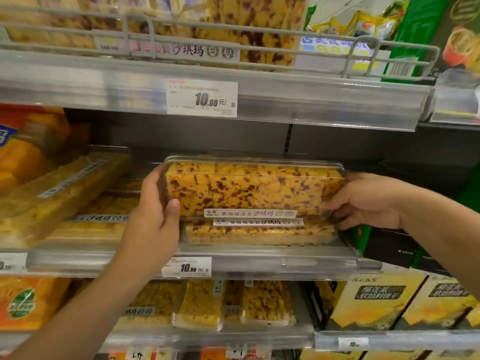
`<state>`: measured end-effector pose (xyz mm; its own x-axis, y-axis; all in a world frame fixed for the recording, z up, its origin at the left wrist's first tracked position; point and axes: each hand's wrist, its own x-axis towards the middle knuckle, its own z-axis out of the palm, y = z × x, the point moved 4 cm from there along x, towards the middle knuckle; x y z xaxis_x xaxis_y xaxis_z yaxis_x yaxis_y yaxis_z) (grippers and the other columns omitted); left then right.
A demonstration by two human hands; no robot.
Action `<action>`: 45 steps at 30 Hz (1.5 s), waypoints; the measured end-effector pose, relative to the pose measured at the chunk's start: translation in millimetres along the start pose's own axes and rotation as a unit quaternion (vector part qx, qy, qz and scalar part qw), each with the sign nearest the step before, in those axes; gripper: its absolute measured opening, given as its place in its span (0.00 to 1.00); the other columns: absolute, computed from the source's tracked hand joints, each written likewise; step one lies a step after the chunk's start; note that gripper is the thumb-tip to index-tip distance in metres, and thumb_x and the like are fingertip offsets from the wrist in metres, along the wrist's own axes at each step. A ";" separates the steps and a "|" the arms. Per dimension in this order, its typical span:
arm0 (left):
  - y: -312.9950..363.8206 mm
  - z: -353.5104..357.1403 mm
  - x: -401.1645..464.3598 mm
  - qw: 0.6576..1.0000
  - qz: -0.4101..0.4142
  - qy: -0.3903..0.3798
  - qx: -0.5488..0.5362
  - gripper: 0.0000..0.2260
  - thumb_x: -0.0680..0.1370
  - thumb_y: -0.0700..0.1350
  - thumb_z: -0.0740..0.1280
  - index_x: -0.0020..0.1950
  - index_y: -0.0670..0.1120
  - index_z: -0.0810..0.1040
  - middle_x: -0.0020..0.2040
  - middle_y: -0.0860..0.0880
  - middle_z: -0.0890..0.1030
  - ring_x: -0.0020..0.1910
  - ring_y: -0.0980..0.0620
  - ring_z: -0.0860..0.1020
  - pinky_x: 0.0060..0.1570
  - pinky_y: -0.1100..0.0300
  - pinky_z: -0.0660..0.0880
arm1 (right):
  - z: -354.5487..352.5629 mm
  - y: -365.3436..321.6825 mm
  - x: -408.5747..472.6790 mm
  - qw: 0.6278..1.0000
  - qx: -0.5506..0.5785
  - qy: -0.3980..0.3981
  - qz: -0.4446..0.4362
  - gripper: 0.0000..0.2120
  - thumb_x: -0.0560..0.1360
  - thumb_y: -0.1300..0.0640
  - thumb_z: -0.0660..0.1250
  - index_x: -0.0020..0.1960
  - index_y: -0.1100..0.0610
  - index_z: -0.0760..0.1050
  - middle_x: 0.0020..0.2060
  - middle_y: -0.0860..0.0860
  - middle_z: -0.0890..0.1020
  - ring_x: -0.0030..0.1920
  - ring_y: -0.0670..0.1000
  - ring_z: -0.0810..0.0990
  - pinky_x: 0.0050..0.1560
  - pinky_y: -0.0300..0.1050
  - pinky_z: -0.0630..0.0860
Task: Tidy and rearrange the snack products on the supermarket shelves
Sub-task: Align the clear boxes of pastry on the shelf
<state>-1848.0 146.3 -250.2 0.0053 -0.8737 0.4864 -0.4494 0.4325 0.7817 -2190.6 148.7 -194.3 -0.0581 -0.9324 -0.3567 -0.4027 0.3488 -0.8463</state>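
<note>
On the middle shelf [259, 258], a clear snack box [254, 188] stands on edge atop a flat box [259, 233]. Risk: it could topple forward off that stack if let go. At 9 o'clock of the box, left hand [153, 219] grips its end, thumb on front. At 3 o'clock, right hand [368, 201] pinches the other end.

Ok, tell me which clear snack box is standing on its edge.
The box held between left hand and right hand; it stands upright on a flat-lying box.
</note>
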 end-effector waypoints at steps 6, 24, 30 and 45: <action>2.8 4.1 0.5 0.997 -0.003 0.000 0.071 0.25 0.83 0.42 0.57 0.75 0.61 0.52 0.57 0.56 0.75 0.49 0.59 0.75 0.39 0.68 0.69 | -1.3 3.3 -13.7 0.997 0.066 0.041 0.013 0.18 0.74 0.72 0.63 0.62 0.60 0.72 0.54 0.63 0.82 0.55 0.65 0.81 0.61 0.66 0.74; 2.1 0.7 6.8 0.997 -0.015 -0.018 0.069 0.25 0.83 0.43 0.57 0.74 0.60 0.51 0.55 0.58 0.73 0.45 0.62 0.74 0.38 0.68 0.69 | 7.4 3.2 -23.9 0.983 0.134 0.119 -0.035 0.25 0.73 0.75 0.60 0.65 0.55 0.71 0.54 0.57 0.82 0.55 0.59 0.80 0.40 0.51 0.81; -0.2 -2.3 9.0 0.997 -0.022 -0.057 0.040 0.25 0.83 0.43 0.57 0.72 0.64 0.51 0.57 0.58 0.73 0.47 0.62 0.75 0.41 0.64 0.74 | 7.7 -1.9 -29.1 0.980 0.135 0.139 -0.047 0.22 0.73 0.74 0.63 0.61 0.56 0.72 0.53 0.57 0.82 0.54 0.58 0.80 0.38 0.49 0.81; -3.0 -4.2 7.7 0.996 -0.028 -0.064 -0.060 0.29 0.80 0.39 0.64 0.65 0.70 0.58 0.52 0.74 0.73 0.57 0.68 0.74 0.60 0.54 0.77 | 19.2 -26.7 -45.6 0.946 -0.144 0.244 -0.160 0.39 0.71 0.66 0.71 0.75 0.45 0.59 0.64 0.52 0.73 0.49 0.48 0.75 0.37 0.38 0.74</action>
<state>-1842.9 139.2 -247.1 -0.0899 -0.9152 0.3927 -0.3421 0.3987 0.8509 -2159.7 183.7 -163.0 -0.2782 -0.9428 0.1838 -0.6990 0.0675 -0.7119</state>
